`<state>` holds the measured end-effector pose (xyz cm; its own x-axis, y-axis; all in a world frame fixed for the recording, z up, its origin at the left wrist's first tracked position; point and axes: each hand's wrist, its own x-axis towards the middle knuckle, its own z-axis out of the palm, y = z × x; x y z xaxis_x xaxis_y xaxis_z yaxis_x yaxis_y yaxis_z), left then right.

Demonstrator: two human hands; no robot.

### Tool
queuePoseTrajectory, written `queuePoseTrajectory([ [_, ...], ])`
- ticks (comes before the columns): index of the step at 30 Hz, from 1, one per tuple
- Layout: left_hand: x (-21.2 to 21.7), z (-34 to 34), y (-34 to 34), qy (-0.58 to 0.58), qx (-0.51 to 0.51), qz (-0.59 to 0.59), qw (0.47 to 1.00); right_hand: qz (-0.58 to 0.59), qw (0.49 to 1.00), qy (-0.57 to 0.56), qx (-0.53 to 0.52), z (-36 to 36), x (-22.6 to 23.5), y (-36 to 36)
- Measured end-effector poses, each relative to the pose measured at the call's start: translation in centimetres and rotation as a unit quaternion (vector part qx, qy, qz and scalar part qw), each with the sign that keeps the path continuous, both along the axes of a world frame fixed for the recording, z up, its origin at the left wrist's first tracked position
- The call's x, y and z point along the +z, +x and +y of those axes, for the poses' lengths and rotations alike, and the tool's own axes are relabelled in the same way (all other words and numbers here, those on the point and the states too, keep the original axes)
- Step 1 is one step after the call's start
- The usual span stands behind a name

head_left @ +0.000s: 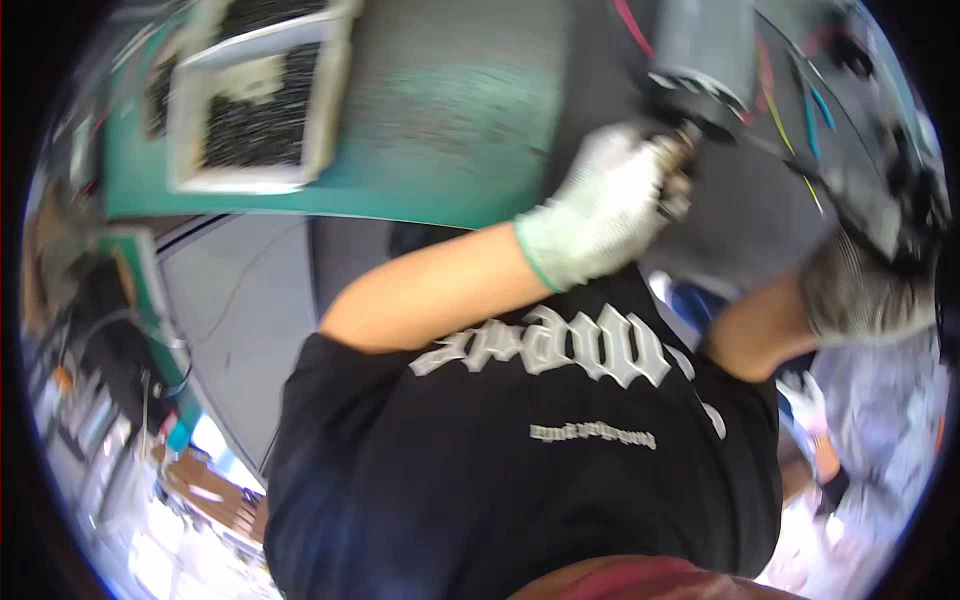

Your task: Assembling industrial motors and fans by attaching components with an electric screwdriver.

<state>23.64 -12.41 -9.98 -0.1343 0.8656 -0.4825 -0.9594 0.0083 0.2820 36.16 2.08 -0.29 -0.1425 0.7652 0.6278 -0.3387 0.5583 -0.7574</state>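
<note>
Both hands are gloved and up at the bench edge: left hand (pixel 610 205), in a pale knit glove with a green cuff, is closed around a small brownish metal fitting (pixel 680 165) at the lower end of the grey cylindrical unit (pixel 700 50), which sits at the top of frame on the dark grey mat (pixel 730 220). Right hand (pixel 865 290), in a grey knit glove, is curled over a blurred dark part (pixel 900 210) near the right rim; can't tell what that part is, or whether the fingers fully clamp it. Judgement: the frame is heavily motion-blurred, so slow down, brace the cylinder's black collar (pixel 695 95) before twisting or pulling the fitting, and keep the loose red, yellow and blue wires (pixel 790 110) clear of the grip so none get snagged. Packages: a white rectangular tray (pixel 190 120) of small black parts sits top-left on the green bench top (pixel 440 130), with a second, similar tray (pixel 280 15) just behind it. No labels or signs legible on the bench. Only lettering in view is white print on the person's black shirt (pixel 520 470).
</note>
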Motion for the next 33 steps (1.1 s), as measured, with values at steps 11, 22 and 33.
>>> queuePoseTrajectory([
  [11,4.5,-9.2,-13.8,-0.184,0.026,0.924,0.334,-0.087,0.972,-0.167,-0.141,4.0,-7.4,5.5],
  [22,2.4,-13.9,-21.8,-0.342,0.016,0.915,0.212,-0.045,0.975,-0.166,-0.142,-0.5,-4.5,3.5],
  [33,1.8,-0.8,-0.6,0.23,-0.118,0.007,0.966,0.277,0.893,-0.186,0.301,-2.5,4.6,1.0],
])
